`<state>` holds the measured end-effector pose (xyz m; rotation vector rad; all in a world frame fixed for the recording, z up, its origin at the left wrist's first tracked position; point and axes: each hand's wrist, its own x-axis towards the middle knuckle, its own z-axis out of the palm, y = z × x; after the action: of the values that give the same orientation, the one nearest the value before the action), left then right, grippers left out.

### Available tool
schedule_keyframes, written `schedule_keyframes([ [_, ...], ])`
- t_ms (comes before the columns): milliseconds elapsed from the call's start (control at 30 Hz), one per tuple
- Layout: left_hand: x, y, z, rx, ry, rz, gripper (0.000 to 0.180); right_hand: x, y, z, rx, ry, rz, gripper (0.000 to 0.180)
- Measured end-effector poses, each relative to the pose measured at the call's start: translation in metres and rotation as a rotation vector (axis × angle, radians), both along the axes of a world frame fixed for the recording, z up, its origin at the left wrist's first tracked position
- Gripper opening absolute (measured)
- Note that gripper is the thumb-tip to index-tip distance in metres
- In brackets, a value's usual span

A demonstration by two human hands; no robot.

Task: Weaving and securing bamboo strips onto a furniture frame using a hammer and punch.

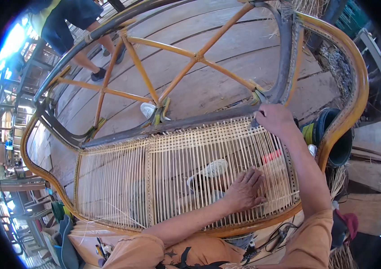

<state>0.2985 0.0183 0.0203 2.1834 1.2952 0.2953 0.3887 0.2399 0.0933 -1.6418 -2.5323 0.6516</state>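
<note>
A curved rattan bench frame (362, 85) lies across my lap, its seat panel strung with pale cane strands (109, 179). Crosswise strands are woven through the rows along the panel's far edge (195, 138). My left hand (245, 190) rests palm down on the strands in the right section, fingers stretched out. At the panel's far right corner, my right hand (275, 120) is closed against the dark rail (208, 120). A small dark piece shows by its fingers, but I cannot make out what it is.
Beyond the rail, crossed rattan braces (198, 57) span the frame above a plank floor (226, 85). A dark bucket (341, 148) stands at the right. Another person's legs (85, 58) are at the far left. A white shoe (215, 168) shows beneath the strands.
</note>
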Motion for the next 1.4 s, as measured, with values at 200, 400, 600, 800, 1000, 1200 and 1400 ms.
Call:
schedule_keyframes([
  [200,-0.005,-0.02,-0.034,-0.214,-0.191,0.195,0.078,-0.043,-0.001,-0.011,-0.062,-0.019,0.168,0.034],
  [400,0.017,-0.035,-0.052,0.317,-0.195,0.102,0.075,-0.022,-0.018,-0.006,-0.162,-0.326,0.191,0.033],
  [600,0.012,-0.032,-0.034,0.275,-0.164,0.096,0.08,-0.049,-0.003,-0.026,-0.21,-0.354,0.258,0.028],
  [800,-0.024,-0.049,-0.046,0.464,-0.122,0.122,0.069,-0.077,-0.014,-0.001,-0.199,-0.366,0.299,0.035],
  [1000,-0.081,-0.06,-0.038,0.527,-0.114,0.125,0.059,-0.094,-0.032,0.025,-0.189,-0.283,0.244,0.046],
  [1200,-0.082,-0.064,-0.035,0.76,-0.114,0.203,0.046,-0.108,-0.043,0.019,-0.166,-0.151,0.258,0.044],
  [1400,-0.08,-0.066,-0.047,0.81,-0.154,0.218,0.043,-0.116,-0.032,-0.018,-0.141,-0.219,0.308,0.041],
])
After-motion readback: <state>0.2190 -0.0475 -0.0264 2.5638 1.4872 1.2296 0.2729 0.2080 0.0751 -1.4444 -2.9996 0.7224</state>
